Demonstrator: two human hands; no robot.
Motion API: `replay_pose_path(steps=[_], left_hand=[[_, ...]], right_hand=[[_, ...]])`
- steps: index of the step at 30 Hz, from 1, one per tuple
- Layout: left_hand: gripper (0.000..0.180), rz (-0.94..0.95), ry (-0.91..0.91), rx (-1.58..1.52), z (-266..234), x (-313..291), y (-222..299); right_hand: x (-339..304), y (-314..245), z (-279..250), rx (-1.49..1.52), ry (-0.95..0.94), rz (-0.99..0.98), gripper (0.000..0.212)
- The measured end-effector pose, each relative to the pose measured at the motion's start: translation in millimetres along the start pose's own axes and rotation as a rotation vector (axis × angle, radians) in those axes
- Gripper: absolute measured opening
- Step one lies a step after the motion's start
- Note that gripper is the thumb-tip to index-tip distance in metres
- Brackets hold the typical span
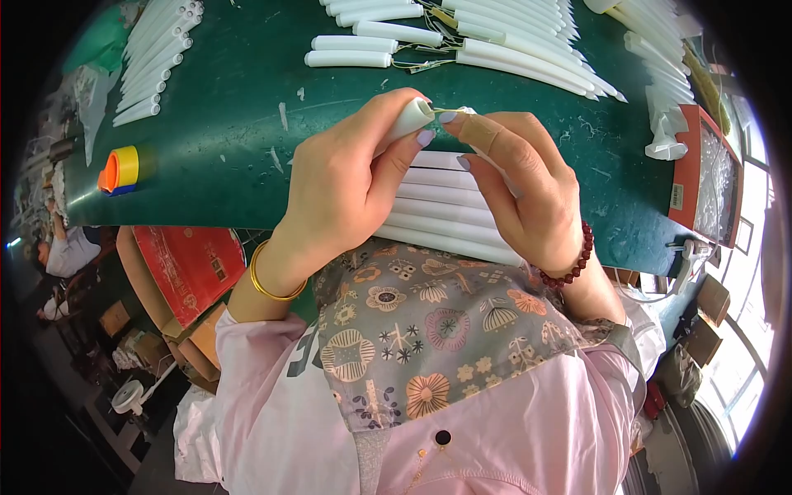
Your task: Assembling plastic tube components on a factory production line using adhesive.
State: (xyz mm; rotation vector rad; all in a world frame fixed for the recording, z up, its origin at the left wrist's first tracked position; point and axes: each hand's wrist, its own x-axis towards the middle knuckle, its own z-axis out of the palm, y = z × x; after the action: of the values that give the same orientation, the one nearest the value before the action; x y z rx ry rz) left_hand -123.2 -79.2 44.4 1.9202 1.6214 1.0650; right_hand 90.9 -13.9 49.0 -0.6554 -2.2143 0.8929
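Note:
My left hand point(342, 177) is closed around a short white plastic tube point(408, 124), its hollow end facing right. From that mouth a thin yellowish wire point(448, 110) runs across to my right hand point(524, 177). There the thumb and fingers close on a white tube point(469, 110), mostly hidden behind them; only its tip and a bit of edge show. A tan bandage wraps one right finger. Under both hands, several long white tubes point(450, 210) lie side by side at the table's near edge.
Across the green table point(223, 157), short tubes point(348, 59) are wired to long tapered white tubes point(536, 66). More tubes point(157, 70) line the far left. An orange, yellow and blue tape roll point(124, 169) stands left; a red box point(701, 177) sits right.

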Motion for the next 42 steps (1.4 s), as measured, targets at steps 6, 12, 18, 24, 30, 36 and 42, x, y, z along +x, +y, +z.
replay_pose_path(steps=[6, 12, 18, 24, 30, 36, 42], left_hand=[[0.028, -0.028, 0.007, -0.016, 1, -3, 2], [0.030, -0.034, 0.031, -0.046, 4, -4, 3], [0.036, 0.071, -0.057, 0.106, -2, -2, -1], [0.042, 0.173, -0.314, 0.272, -11, -5, -6], [0.038, 0.180, -0.252, 0.202, -6, -10, -11], [0.036, 0.218, -0.210, 0.223, -8, -10, -11], [0.029, 0.230, -0.163, 0.300, -3, -13, -10]], right_hand=[[-1, 3, 3, 0.031, 0.027, -0.033, 0.046], [1, 0, 4, 0.027, 0.004, 0.006, 0.046], [5, 2, -14, 0.088, -0.172, 0.118, 0.044], [2, 5, -33, 0.081, -0.467, 0.160, 0.036], [0, -2, -25, -0.055, -0.324, 0.190, 0.031], [-6, 4, -24, -0.122, -0.340, 0.135, 0.030], [-1, 2, -28, -0.168, -0.429, 0.162, 0.028]])
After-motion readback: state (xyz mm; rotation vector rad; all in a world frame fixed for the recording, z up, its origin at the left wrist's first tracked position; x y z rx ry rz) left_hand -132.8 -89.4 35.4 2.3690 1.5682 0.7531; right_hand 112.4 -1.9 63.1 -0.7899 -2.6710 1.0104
